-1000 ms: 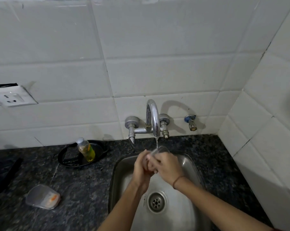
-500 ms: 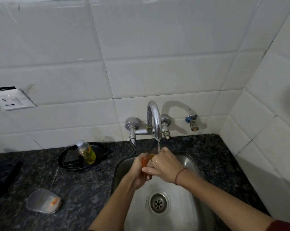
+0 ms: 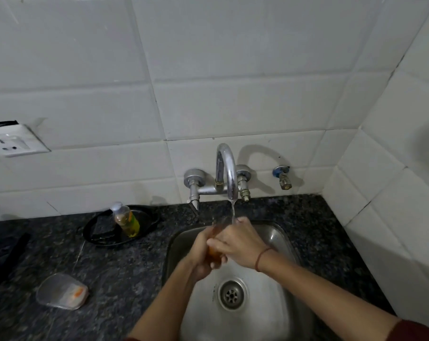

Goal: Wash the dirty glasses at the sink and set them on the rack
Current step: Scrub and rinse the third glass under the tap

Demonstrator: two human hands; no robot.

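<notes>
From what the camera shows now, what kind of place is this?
Most likely a home kitchen, at the wash-up corner. A steel sink is set into a dark speckled stone counter, a wall tap runs water onto the hands, and a small bottle of yellow liquid, probably dish soap, stands beside it.

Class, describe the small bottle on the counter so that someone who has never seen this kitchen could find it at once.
Start at the steel sink and look left along the dark speckled counter to the black oval tray by the tiled wall. The bottle stands upright on that tray. It is the only yellow-green thing there, small and clear, with a pale cap.
</notes>
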